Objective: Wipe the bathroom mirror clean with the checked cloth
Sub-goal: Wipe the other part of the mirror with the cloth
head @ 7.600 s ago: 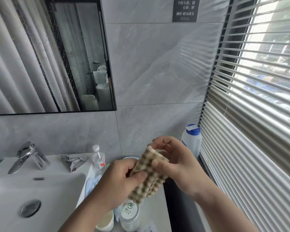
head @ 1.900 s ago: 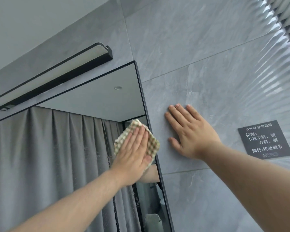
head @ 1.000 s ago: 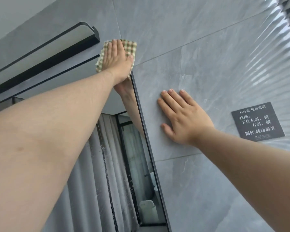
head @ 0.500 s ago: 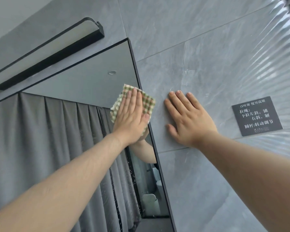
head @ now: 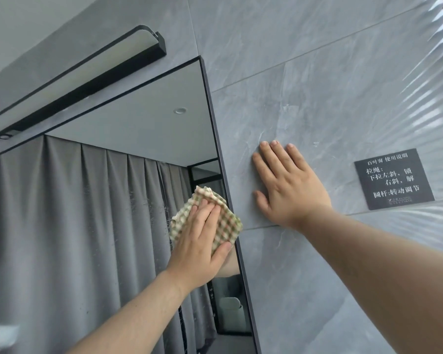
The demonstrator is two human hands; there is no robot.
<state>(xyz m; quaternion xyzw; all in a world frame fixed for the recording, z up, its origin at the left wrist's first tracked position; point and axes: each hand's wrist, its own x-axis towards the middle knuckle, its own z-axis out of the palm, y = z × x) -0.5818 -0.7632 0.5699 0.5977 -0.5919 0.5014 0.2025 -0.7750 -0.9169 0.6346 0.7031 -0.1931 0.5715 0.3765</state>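
The black-framed mirror (head: 128, 139) fills the left half of the view and reflects grey curtains and a ceiling. My left hand (head: 200, 246) presses the folded green-and-beige checked cloth (head: 225, 221) flat against the glass, right beside the mirror's right edge, about halfway down. The cloth sticks out above and to the right of my fingers. My right hand (head: 287, 187) lies flat with fingers spread on the grey wall tile just right of the mirror frame, holding nothing.
A long black light bar (head: 82, 80) is mounted above the mirror. A dark sign with white lettering (head: 394, 182) hangs on the grey tiled wall (head: 304, 72) at the right. Striped light falls on the tiles at the far right.
My left hand has slid the cloth down the mirror's right edge from the top corner to mid-height. My right hand has stayed flat on the tile.
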